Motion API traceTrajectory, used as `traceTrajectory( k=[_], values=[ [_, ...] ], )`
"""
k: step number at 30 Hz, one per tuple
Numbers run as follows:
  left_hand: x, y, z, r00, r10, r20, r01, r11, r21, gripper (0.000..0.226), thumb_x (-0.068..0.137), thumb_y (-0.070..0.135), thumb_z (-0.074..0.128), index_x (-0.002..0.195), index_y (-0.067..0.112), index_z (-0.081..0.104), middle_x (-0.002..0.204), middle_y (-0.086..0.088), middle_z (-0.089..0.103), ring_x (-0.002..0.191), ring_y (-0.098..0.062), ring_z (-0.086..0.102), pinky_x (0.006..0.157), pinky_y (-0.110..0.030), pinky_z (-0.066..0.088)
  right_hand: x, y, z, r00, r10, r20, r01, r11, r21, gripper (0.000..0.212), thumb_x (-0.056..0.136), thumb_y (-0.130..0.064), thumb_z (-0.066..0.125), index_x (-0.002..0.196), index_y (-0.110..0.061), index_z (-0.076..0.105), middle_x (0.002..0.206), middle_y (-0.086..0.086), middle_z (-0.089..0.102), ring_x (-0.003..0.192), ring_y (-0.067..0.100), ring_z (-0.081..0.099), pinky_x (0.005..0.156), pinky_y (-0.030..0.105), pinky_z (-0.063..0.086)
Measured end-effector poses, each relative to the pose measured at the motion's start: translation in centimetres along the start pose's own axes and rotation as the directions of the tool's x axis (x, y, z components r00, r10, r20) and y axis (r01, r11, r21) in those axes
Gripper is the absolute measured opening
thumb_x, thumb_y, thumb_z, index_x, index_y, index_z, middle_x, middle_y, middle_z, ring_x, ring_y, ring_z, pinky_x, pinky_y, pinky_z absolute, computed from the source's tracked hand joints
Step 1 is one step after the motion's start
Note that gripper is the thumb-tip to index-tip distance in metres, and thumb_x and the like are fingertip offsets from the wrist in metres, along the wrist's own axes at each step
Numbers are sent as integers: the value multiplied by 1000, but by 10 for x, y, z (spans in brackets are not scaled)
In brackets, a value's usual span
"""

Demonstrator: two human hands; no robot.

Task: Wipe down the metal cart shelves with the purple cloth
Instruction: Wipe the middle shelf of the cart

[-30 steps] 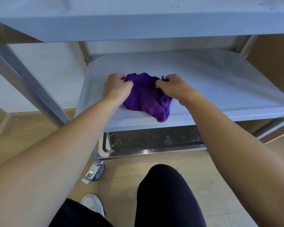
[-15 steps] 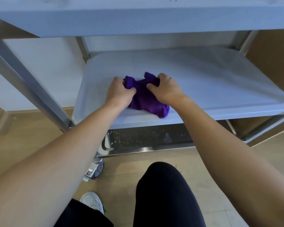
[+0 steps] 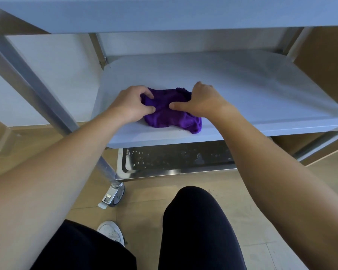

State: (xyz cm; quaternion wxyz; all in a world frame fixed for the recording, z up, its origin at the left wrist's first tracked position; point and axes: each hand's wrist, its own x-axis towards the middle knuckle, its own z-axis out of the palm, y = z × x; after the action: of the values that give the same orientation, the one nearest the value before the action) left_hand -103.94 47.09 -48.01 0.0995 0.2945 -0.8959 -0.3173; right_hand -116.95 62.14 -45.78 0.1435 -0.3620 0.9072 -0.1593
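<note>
Near the middle shelf's (image 3: pixel 242 90) front edge the purple cloth (image 3: pixel 170 115) lay bunched along it, left hand (image 3: pixel 129 104) and right hand (image 3: pixel 201 102) each clutching an end.

One wide-angle head-worn view faces forward and steeply down, close over the flat grey metal middle shelf (image 3: pixel 252 90) at centre; the grey metal top shelf (image 3: pixel 164 14) spans the far edge, a black-trousered knee (image 3: pixel 197 221) and pale wooden floor (image 3: pixel 144 193) nearest.
</note>
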Motion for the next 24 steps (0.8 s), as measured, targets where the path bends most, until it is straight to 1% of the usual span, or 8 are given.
traceTrajectory(
  k=[2,4,6,8,13,15,18,24],
  values=[
    [0,0,-2,1000,24,17,-25,998,57,32,78,24,76,108,22,63,77,7,52,75,-18,52,61,-27,37,2,-8,10,997,-45,61,52,991,-120,58,79,-64,63,71,-11,41,71,0,43,80,22,48,64,29,35],
    [-1,1,-2,999,46,23,-48,994,96,35,79,24,76,110,20,61,82,4,53,80,-20,54,68,-28,39,4,-14,18,995,-63,74,73,987,-141,54,82,-58,63,68,-12,39,69,-1,40,83,23,46,72,32,35],
    [-2,1,-2,999,47,21,-49,995,89,36,79,23,76,111,19,61,87,0,57,82,-23,56,71,-30,42,8,-15,19,999,-48,22,48,999,10,44,82,-47,70,85,-8,49,78,0,47,86,22,48,72,30,36],
    [-2,-1,-3,999,27,20,-27,999,17,35,78,21,78,109,19,61,90,-8,63,82,-28,60,73,-36,50,10,-13,15,999,-23,-26,28,979,202,51,78,-34,76,115,-7,53,98,4,56,91,21,54,71,27,38],
    [-5,-4,-8,999,17,52,-8,987,-162,42,75,3,77,111,18,61,101,-21,65,90,-38,64,86,-50,54,8,-4,10,994,-101,41,74,902,425,112,72,-23,83,153,-26,6,144,1,42,120,23,51,96,34,46],
    [-7,-4,-10,997,6,82,11,978,-208,51,76,-4,74,120,16,58,105,-20,65,93,-36,65,88,-48,54,8,-2,9,976,-179,125,122,921,371,112,70,-28,84,153,-34,10,150,-6,36,129,20,45,105,34,42],
    [-9,-4,-13,993,-13,120,42,969,-244,66,74,-8,74,131,17,53,109,-13,66,96,-28,66,91,-44,54,9,-5,9,953,-216,212,181,968,173,95,67,-44,83,146,-32,33,142,-10,44,128,18,46,97,29,42],
    [-15,-9,-26,977,-21,213,45,993,-108,70,74,6,80,137,16,51,110,-2,65,99,-16,64,95,-32,51,9,-5,16,962,-165,216,176,984,-35,101,55,-67,79,139,-30,38,134,0,45,124,27,40,97,40,43]
  ],
)
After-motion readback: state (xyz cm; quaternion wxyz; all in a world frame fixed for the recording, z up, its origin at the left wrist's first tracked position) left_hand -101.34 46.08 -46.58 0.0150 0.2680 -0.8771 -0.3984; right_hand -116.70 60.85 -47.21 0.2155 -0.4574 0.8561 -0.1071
